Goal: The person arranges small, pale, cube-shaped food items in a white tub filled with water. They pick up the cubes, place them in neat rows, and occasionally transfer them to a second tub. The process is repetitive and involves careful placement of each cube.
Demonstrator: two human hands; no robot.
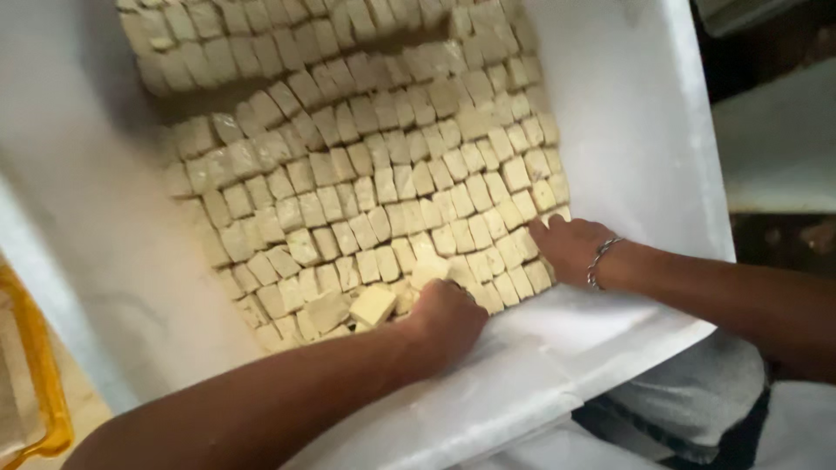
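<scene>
The pale cubes [366, 174] looked matt and chalky. The white liner [610, 130] seemed smooth, thin plastic. The bracelet [599, 261] was shiny metal.

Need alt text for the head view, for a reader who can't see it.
Two bare hands work in a white tub lined with rows of pale cream blocks. The left hand grips blocks at the near edge; the right hand, wearing a bracelet, rests on the rows.

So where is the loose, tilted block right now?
Head view: the loose block lies at the layer's near edge, just left of the left hand.

Two hands; one white tub [627, 130]; pale cubes [374, 183] beyond counting.
</scene>
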